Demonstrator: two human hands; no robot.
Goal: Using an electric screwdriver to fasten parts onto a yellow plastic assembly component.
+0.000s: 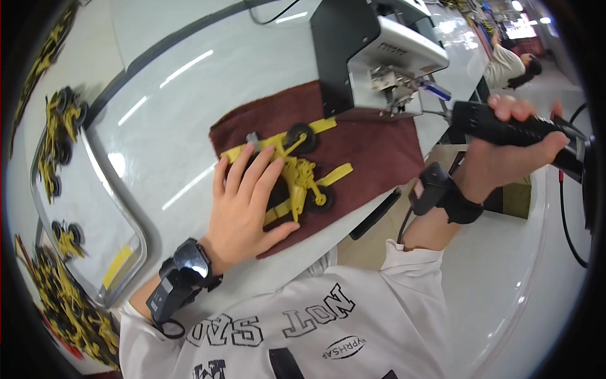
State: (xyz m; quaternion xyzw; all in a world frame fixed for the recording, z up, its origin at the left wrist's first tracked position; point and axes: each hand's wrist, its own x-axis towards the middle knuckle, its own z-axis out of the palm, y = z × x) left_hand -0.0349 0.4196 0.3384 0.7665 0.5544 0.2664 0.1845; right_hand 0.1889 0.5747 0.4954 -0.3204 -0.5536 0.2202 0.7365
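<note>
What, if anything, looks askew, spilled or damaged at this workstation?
Nothing stands out as damaged or spilled. The left hand lies flat on a yellow toy frame with black wheels on the maroon cloth. The right hand grips a black power tool off to the side. More yellow parts sit on the tray.

Yellow plastic toy frame with black wheels (300, 174) on dark red cloth mat (379, 148), grey box-shaped machine (372, 54) behind, metal tray (95, 208) left on white surface (177, 82).

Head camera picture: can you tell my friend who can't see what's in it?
A left hand presses a yellow toy frame with black wheels flat on a brown cloth. The right hand holds a black power tool off to the side. A tray of similar toys sits left.
</note>
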